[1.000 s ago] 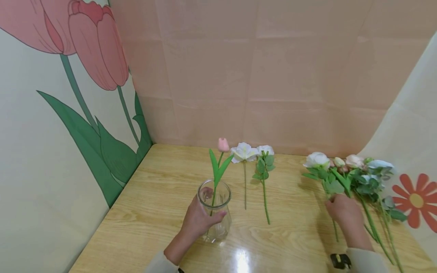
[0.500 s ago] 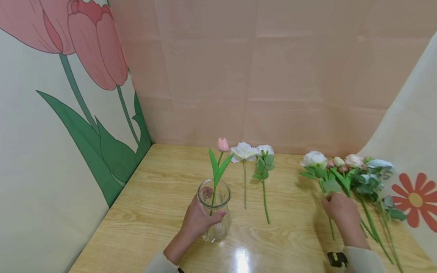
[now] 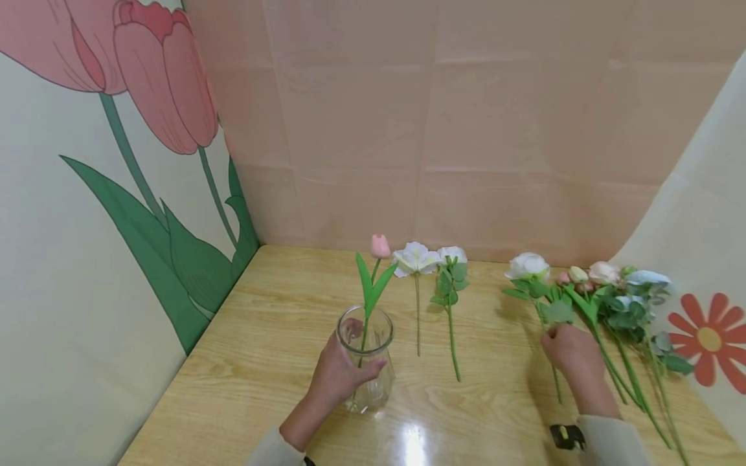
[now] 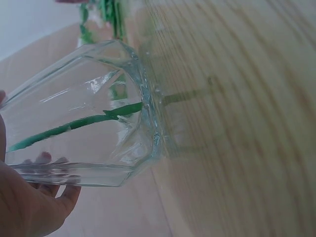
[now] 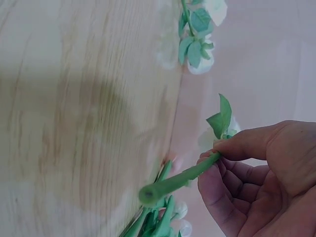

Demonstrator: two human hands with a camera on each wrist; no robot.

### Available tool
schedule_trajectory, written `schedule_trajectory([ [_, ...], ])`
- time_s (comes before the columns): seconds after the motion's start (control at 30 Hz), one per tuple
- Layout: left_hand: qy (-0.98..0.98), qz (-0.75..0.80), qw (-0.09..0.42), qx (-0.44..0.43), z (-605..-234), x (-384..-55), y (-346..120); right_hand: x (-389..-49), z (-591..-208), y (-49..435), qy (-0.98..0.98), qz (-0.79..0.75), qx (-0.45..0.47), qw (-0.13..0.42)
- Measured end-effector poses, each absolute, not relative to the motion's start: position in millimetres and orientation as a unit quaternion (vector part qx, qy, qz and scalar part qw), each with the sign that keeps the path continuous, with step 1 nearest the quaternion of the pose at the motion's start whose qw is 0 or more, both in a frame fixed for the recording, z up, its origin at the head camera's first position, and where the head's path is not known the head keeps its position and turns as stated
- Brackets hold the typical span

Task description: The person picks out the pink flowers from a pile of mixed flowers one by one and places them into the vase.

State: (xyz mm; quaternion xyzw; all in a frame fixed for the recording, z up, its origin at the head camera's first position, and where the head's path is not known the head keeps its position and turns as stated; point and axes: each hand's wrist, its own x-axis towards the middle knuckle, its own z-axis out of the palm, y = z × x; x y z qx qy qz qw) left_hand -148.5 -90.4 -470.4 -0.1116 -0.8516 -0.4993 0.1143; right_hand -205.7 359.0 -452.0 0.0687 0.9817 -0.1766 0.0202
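Note:
A clear glass vase (image 3: 381, 388) stands on the wooden table, and my left hand (image 3: 338, 372) grips its side. Inside it leans a pink tulip (image 3: 380, 246); in the left wrist view its green stem (image 4: 74, 123) runs down to the vase's base. Over at the right, my right hand (image 3: 574, 355) pinches a white peony-like flower (image 3: 527, 266) by the stem. The right wrist view shows that stem (image 5: 180, 181) between thumb and forefinger, its cut end pointing toward the camera and the other fingers curled in.
A white open-petaled flower (image 3: 416, 260) and a white flower with round leaves (image 3: 451, 285) lie behind and right of the vase. Several more flowers (image 3: 632, 310) lie bunched at the table's right side. A pink backdrop (image 3: 466, 129) rises behind the table (image 3: 280, 323).
My right hand has moved left, drawing the white peony-like flower away from the bunch. My left hand, the vase and the tulip have stayed put.

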Motion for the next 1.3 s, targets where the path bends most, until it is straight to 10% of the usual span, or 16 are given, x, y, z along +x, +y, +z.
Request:
schedule_trajectory([
  [1.3, -0.847, -0.505, 0.119, -0.113, -468.9, -148.3, -89.9, -212.7, -450.2, 322.0, 0.98, -0.192, 0.048, 0.015],
])
